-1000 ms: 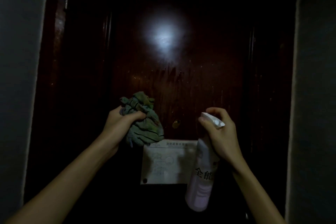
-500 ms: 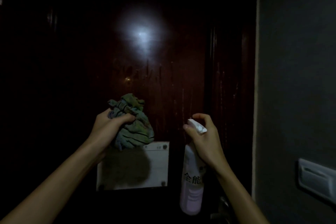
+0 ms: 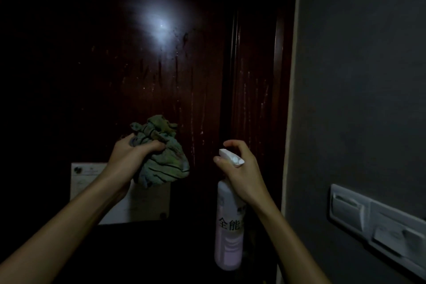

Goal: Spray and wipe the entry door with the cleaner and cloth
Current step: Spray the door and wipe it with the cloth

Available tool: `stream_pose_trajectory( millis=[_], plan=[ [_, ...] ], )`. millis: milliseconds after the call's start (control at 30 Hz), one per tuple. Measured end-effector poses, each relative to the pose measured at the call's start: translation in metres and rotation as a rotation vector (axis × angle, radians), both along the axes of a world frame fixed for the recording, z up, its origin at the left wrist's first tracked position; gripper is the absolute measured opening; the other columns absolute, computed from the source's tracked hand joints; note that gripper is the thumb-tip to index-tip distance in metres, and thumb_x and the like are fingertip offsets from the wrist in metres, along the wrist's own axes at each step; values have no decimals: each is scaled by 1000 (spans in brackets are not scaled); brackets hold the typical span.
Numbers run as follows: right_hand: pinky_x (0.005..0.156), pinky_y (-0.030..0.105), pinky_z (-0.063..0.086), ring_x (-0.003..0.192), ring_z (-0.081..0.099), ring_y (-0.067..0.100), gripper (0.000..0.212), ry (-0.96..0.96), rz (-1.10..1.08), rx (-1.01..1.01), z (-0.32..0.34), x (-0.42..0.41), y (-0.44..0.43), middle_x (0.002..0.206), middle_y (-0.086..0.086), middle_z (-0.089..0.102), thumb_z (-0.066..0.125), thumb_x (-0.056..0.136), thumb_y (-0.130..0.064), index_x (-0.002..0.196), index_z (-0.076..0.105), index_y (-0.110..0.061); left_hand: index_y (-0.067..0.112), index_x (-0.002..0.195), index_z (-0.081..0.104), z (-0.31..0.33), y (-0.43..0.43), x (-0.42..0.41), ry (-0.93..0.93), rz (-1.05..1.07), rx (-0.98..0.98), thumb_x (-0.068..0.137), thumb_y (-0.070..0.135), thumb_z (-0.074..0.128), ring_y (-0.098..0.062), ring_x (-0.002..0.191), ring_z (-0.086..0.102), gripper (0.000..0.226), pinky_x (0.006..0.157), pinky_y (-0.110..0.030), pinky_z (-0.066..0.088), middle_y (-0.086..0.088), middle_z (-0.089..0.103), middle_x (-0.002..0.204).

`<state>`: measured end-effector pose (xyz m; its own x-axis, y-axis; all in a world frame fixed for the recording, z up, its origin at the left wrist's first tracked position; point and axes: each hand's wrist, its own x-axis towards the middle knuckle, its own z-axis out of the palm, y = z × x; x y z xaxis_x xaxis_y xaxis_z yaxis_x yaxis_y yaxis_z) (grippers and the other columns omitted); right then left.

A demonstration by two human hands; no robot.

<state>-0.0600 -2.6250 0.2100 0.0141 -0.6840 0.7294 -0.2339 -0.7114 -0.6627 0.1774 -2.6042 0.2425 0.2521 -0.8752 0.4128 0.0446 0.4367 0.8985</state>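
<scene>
The dark reddish wooden entry door (image 3: 143,80) fills the left and middle of the dim view, with pale drip streaks running down it and a bright glare spot high up. My left hand (image 3: 129,157) grips a bunched green striped cloth (image 3: 161,152) held up in front of the door. My right hand (image 3: 242,173) holds the neck of a white and pink spray bottle (image 3: 228,226), whose white nozzle points left at the door. One finger is lifted above the nozzle.
A white paper notice (image 3: 143,205) is fixed to the door below the cloth. The door frame (image 3: 255,90) stands right of the panel. A grey wall (image 3: 359,76) on the right carries a pale switch panel (image 3: 378,226).
The view has swung to the right, so the door and notice sit further left and the wall panel shows more. Both hands keep their holds, raised slightly toward the door's right edge.
</scene>
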Motion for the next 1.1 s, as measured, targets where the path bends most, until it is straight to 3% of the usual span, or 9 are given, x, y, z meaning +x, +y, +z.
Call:
stream_pose_trajectory(
  millis=[133,300,433,633,767,1000,1100],
  plan=[
    [59,29,57,69,68,16,26,-93,75,66,-5,-4,-2,90,12,69,68,89,-14,113,58,-16,9,116,66,-2,2,-3,-12,-14,25,87,8,73,-28,93,71,30,76,-34,55,-11,74,105],
    [60,30,58,68,68,12,22,-154,60,39,-10,1,3,87,2,68,69,89,-14,109,60,-15,10,120,65,-1,4,11,-13,-7,21,87,9,73,-31,100,70,34,91,-43,55,-11,73,111],
    [68,20,56,85,69,4,39,-85,-15,7,-11,13,9,100,-5,68,69,89,-23,125,53,-25,11,116,68,-5,7,31,-10,39,3,84,10,75,-30,99,71,32,91,-42,56,-10,74,109],
    [58,22,55,74,69,10,29,-181,-94,-65,-12,44,28,93,0,68,67,90,-17,118,57,-19,13,115,68,-7,12,70,-12,6,-4,83,12,77,-27,94,74,32,79,-35,57,-9,76,105],
    [71,15,53,92,63,-5,35,-144,-183,-106,-10,63,42,105,-11,62,68,89,-21,122,55,-24,13,111,69,0,20,91,-5,-29,-18,83,11,76,-26,89,75,28,72,-31,56,-9,77,101],
    [68,11,51,85,62,-8,31,-180,-361,-177,-7,89,73,103,-6,64,68,90,-18,119,57,-17,15,107,73,6,37,127,-25,-128,-60,79,12,79,-26,91,76,28,85,-38,59,-6,79,98],
    [68,8,48,87,60,-12,33,-158,-412,-196,-9,97,90,103,-11,62,69,89,-19,120,57,-13,15,107,73,5,48,135,-56,-176,-83,80,11,79,-24,90,76,28,81,-35,59,-6,79,98]
  ],
)
